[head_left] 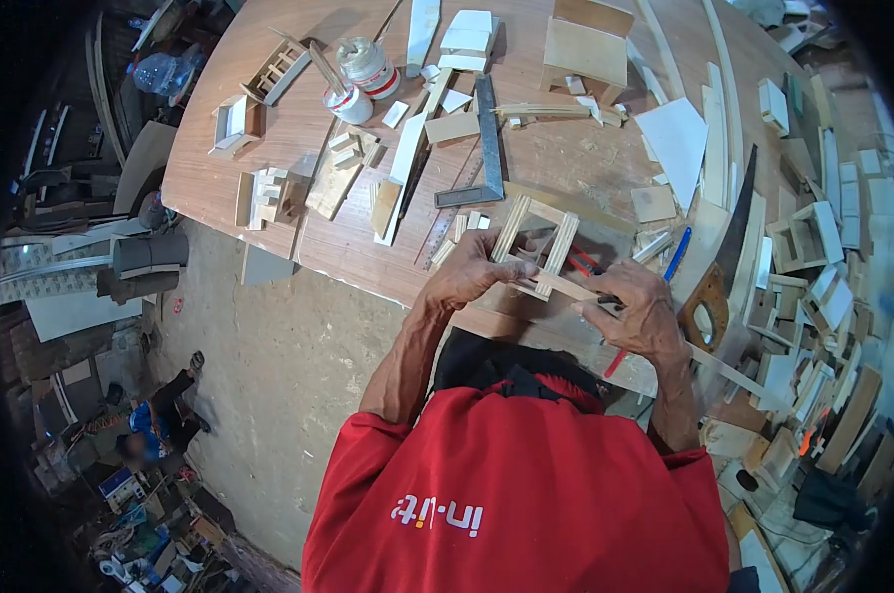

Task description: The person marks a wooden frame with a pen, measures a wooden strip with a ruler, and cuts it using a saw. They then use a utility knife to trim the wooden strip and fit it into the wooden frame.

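Note:
My left hand (475, 273) grips a small open wooden frame (562, 243) by its near left side, thumb across the lower rail. My right hand (633, 308) is closed around a thin wooden strip (729, 370), which runs from the frame's near edge out past my right wrist. A small dark piece (610, 299) shows between the right fingers; I cannot tell what it is. Just beyond the frame lies a red-handled tool (585, 260), partly hidden by the hands. Close to the right hand is a blue, slender object (677, 253).
On the wooden table (358, 242) lie a try square (487, 138), a glass jar (366, 65), a white pot with sticks (348, 102) and several small wooden assemblies. A handsaw (739, 208) lies at the right, near piled offcuts (822, 296). A person (161, 420) is at far left.

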A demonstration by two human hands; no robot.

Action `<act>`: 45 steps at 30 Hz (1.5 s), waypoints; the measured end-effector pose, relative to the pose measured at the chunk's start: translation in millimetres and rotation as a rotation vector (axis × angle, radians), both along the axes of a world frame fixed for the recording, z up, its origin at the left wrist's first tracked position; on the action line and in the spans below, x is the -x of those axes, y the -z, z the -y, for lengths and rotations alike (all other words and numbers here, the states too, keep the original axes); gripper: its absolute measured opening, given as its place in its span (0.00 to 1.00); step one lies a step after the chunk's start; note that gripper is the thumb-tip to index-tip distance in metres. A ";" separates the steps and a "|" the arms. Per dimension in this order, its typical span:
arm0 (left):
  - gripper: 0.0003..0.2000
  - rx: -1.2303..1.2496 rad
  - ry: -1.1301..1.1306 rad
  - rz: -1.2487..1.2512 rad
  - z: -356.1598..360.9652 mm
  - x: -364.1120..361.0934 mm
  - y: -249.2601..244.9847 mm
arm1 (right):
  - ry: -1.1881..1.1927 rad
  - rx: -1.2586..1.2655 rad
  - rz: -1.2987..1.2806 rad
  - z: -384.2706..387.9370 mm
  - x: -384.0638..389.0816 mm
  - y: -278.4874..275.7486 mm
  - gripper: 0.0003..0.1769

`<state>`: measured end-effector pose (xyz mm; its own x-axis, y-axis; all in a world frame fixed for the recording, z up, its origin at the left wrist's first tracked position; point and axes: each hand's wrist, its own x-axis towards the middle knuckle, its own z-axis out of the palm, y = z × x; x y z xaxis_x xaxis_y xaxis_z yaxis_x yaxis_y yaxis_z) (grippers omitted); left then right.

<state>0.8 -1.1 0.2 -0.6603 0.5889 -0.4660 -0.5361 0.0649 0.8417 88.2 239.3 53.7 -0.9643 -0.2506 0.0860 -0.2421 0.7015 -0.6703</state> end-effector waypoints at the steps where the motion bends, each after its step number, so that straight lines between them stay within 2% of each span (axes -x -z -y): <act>1: 0.22 -0.001 0.003 -0.022 -0.1 -0.1 1.3 | 0.016 0.000 0.055 -1.0 0.6 -4.8 0.13; 3: 0.20 -0.001 0.006 -0.042 0.3 -1.1 2.4 | 0.032 -0.001 0.113 -3.6 -0.1 -3.1 0.13; 5: 0.19 -0.007 -0.003 -0.032 0.5 -0.8 2.9 | 0.163 0.133 -0.056 -12.2 -1.1 10.6 0.09; 6: 0.19 -0.009 -0.002 -0.032 -0.1 0.0 1.5 | 0.164 0.131 -0.056 -16.6 -1.0 12.7 0.09; 7: 0.19 0.005 0.000 -0.039 -1.0 0.0 -1.2 | 0.288 0.305 -0.104 -20.9 -2.6 14.0 0.10; 8: 0.19 0.021 0.003 -0.047 -1.2 -0.1 -2.6 | 0.412 0.481 -0.153 -23.0 -3.7 14.7 0.13; 9: 0.19 0.022 0.005 -0.045 -0.2 -0.1 -0.5 | 0.501 0.463 -0.287 -19.0 -1.6 10.5 0.28; 10: 0.19 0.040 0.014 -0.049 1.1 0.3 3.3 | 0.503 0.465 -0.287 -23.6 -2.8 10.2 0.28; 12: 0.19 0.055 0.031 -0.052 1.7 2.6 5.7 | 0.586 0.380 -0.192 -34.5 -6.5 3.7 0.39; 13: 0.19 0.062 0.037 -0.053 2.0 2.4 6.2 | 0.731 0.418 -0.082 -23.1 -9.0 -4.6 0.44; 14: 0.19 0.069 0.042 -0.053 2.1 1.7 7.1 | 0.736 0.414 -0.079 -18.6 -9.4 -4.1 0.44; 16: 0.19 0.053 0.042 -0.051 2.4 0.3 9.1 | 0.682 0.662 0.073 -11.0 -9.3 -2.7 0.49; 17: 0.18 0.038 0.036 -0.057 2.5 0.7 9.9 | 0.667 0.787 0.068 -2.1 -8.0 -3.1 0.45; 18: 0.18 0.038 0.039 -0.052 2.2 0.3 8.5 | 0.672 0.786 0.072 2.7 -7.4 -3.3 0.45; 20: 0.18 -0.020 0.002 0.004 0.9 -0.2 4.3 | 0.683 0.896 0.213 8.5 -6.3 -2.9 0.32; 21: 0.18 -0.021 0.004 0.011 0.7 0.1 4.2 | 0.688 0.893 0.218 10.5 -4.8 -1.7 0.32; 24: 0.19 -0.004 0.010 0.005 1.5 -1.0 4.1 | 0.515 0.769 0.147 16.2 -1.9 4.9 0.16; 25: 0.19 0.008 0.006 0.007 1.2 -0.2 4.1 | 0.534 0.810 0.207 17.4 -1.9 6.1 0.12; 29: 0.19 0.024 -0.014 0.066 -0.5 -1.2 -0.6 | 0.525 0.875 0.302 23.1 6.6 -3.5 0.09; 31: 0.19 0.047 0.006 0.055 0.8 -0.8 -3.6 | 0.590 0.910 0.441 25.0 11.5 -6.4 0.07; 35: 0.20 0.034 -0.001 0.070 -0.2 -0.2 -4.9 | 0.546 0.896 0.410 24.7 9.6 15.6 0.10; 40: 0.21 0.035 0.006 0.083 -1.7 0.4 -7.2 | 0.520 0.746 0.432 23.9 17.1 8.5 0.10; 45: 0.22 0.029 -0.022 0.099 -4.1 1.9 -13.6 | 0.509 0.715 0.435 25.3 18.5 8.9 0.09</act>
